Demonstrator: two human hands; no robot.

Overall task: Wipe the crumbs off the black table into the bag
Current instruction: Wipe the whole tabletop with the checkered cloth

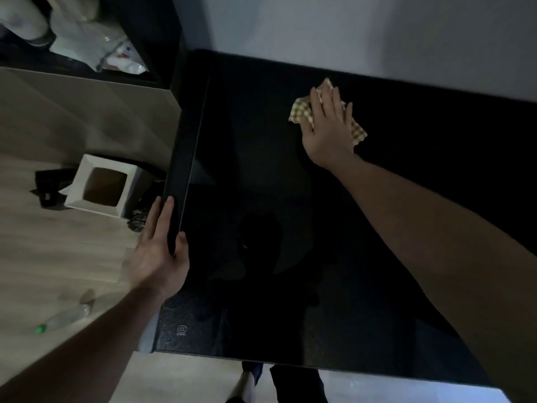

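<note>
Right hand point(327, 126) presses flat on the checked cloth point(305, 113) near the black table point(261, 184)'s far edge; sweep steadily toward the left edge, gripped by the left hand point(162, 245); crumbs probably too dim to see.

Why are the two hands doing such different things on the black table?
The right hand lies flat with straight fingers, pressing the yellow checked cloth far out on the glossy black table. The left hand holds no cloth; it grips the table's left edge, thumb on top and fingers alongside. The right arm reaches far across, while the left stays near. Both are bare and touch the same table.
</note>
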